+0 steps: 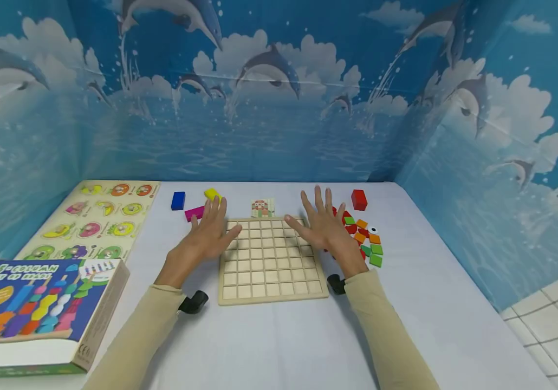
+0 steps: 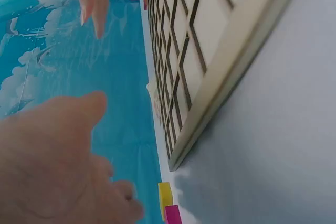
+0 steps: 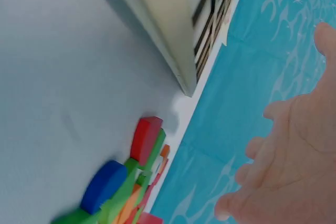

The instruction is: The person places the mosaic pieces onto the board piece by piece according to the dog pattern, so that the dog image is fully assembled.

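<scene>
A wooden grid board with square cells lies flat in the middle of the table. My left hand hovers at its left edge, fingers spread and holding nothing. On the other side my right hand is spread over the upper right edge, also holding nothing. Beyond the left fingertips are a yellow block and a magenta block. Small coloured pieces lie scattered by the right hand, which partly covers them. The right wrist view shows a blue rounded piece and a red one among them.
Behind the board lies a small picture card. A blue block stands back left, a red block back right. A bead-game box and a fruit-picture board occupy the left side. Dolphin-print curtains enclose the table.
</scene>
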Action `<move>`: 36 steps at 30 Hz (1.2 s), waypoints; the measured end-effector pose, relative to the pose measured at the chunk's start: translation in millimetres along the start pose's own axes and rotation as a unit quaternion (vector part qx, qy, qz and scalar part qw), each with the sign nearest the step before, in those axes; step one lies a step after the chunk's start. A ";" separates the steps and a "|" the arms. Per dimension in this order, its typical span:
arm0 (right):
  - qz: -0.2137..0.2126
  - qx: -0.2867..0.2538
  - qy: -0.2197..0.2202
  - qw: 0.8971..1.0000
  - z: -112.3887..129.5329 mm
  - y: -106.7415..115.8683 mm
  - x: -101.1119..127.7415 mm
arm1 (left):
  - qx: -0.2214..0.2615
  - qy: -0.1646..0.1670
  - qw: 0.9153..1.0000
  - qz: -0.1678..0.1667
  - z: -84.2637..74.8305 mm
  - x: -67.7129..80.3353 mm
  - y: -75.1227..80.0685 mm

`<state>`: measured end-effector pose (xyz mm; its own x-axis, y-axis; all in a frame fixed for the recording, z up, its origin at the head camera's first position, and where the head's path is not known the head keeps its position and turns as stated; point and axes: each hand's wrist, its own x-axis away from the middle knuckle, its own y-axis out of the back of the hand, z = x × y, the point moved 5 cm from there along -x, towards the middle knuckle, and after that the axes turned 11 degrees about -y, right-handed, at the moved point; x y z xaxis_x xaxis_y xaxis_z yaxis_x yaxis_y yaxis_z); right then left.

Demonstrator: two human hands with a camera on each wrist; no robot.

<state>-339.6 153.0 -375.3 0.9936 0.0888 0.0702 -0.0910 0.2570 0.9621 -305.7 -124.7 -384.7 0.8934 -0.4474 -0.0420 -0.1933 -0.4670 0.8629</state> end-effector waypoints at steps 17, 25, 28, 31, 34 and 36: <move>0.000 0.003 0.019 1.000 -7.2 12.8 1.5 | 0.054 -0.077 0.991 0.093 23.0 34.3 -31.4; 0.016 -0.019 0.031 0.999 -4.7 13.9 -0.2 | 0.041 -0.093 0.992 0.071 36.0 36.8 -39.3; 0.000 -0.076 0.057 0.995 -9.8 24.4 -6.1 | 0.039 -0.093 0.993 0.068 35.3 39.4 -38.5; -0.056 -0.136 0.082 0.986 -24.2 43.3 -11.5 | 0.053 -0.100 0.991 0.068 30.7 41.4 -37.4; -0.098 -0.159 0.089 0.978 -43.8 55.9 -16.5 | 0.066 -0.109 0.989 0.069 26.6 41.9 -36.2; -0.094 -0.153 0.083 0.980 -55.2 55.9 -22.4 | 0.065 -0.106 0.990 0.072 26.1 41.4 -35.8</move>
<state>-370.7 218.5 -337.6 0.9722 0.1618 -0.1695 0.0514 0.5588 0.8277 -272.3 -146.4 -430.5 0.7504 -0.6597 -0.0407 -0.3746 -0.4752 0.7962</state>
